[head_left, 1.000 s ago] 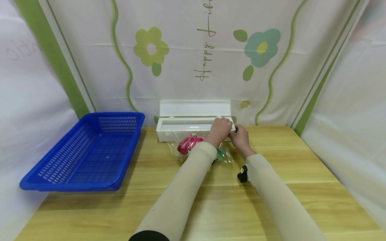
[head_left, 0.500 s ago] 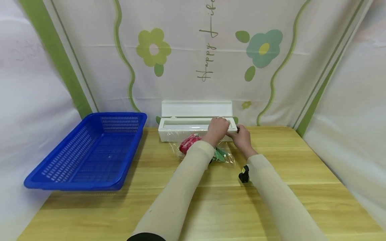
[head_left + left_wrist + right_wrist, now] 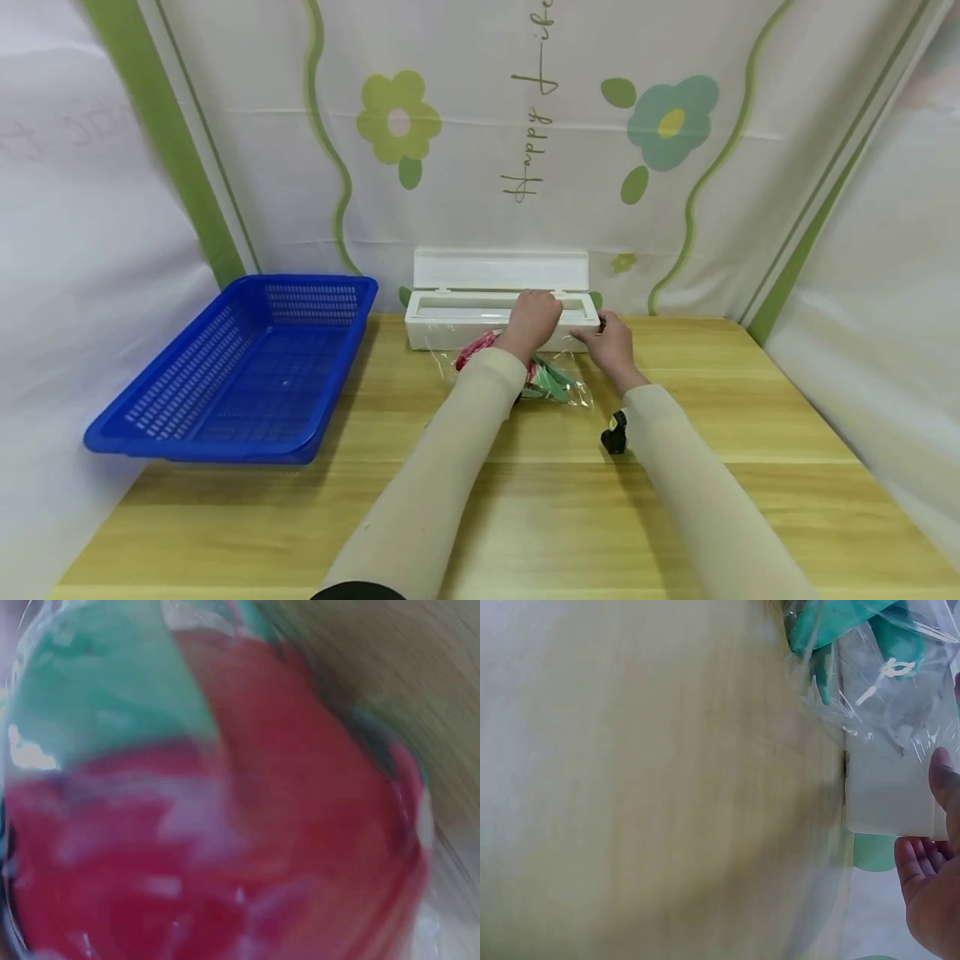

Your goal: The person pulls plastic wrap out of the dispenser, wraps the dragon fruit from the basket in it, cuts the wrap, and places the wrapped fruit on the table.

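A long white box (image 3: 450, 337) with its lid (image 3: 498, 268) raised stands at the table's back edge. My left hand (image 3: 534, 318) curls over the box's front rim, right of its middle; what lies under the fingers is hidden. My right hand (image 3: 611, 340) grips the box's right end. In the right wrist view its thumb (image 3: 943, 776) lies on the box face and its fingers stand at the end. Clear plastic (image 3: 930, 690) hangs before the box, over a red flower-like thing (image 3: 300, 825) with green leaves (image 3: 551, 383). Under the left wrist, the red part is partly hidden.
A blue slotted basket (image 3: 300, 446) stands on the left of the wooden table (image 3: 712, 433). White printed cloth (image 3: 480, 125) walls off the back and both sides. A small black device (image 3: 613, 433) sits at the right wrist.
My left hand has slid left along the box's rim, its wrist covering more of the red part. The right hand stays at the box's end. The head view has shifted slightly.
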`<state>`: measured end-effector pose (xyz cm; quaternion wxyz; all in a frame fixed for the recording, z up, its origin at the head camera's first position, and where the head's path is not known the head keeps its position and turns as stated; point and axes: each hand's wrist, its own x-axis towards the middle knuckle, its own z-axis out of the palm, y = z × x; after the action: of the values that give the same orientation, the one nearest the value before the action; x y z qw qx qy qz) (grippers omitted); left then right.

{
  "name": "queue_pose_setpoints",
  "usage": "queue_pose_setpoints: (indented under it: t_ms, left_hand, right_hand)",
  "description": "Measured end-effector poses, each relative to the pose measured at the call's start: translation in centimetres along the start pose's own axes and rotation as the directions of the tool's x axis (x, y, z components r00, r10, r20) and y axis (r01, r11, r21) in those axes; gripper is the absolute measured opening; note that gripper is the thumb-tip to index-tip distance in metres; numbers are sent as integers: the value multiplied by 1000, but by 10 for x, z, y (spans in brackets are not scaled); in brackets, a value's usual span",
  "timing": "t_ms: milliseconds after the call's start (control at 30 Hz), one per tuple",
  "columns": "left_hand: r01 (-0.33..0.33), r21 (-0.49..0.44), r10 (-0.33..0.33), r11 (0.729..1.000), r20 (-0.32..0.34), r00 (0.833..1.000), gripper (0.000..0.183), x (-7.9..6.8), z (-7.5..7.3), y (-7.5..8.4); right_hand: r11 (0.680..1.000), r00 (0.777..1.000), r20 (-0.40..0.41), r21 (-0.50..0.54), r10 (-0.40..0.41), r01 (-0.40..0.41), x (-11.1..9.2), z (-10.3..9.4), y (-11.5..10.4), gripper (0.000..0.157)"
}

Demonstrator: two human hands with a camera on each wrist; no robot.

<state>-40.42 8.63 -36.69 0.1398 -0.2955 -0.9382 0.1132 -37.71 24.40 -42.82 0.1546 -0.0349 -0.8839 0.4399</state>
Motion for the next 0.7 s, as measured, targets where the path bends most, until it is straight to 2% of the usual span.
queue_pose_setpoints:
  t_ms: [267, 500, 700]
  left_hand:
    - [5, 24, -5, 1000, 10, 1000, 19, -5, -1, -14]
    - [66, -32, -64, 997, 55, 996, 21, -12, -2, -28]
    - [61, -16, -60, 998, 67, 996, 22, -19, -5, -33]
  right_hand:
    - [1000, 1000, -1, 6, 5, -5, 3, -2, 2, 59]
    - [1000, 1000, 9, 4, 11, -11, 0, -4, -1, 59]
    - [1000, 999, 30, -8, 14, -14, -1, -4, -6, 58]
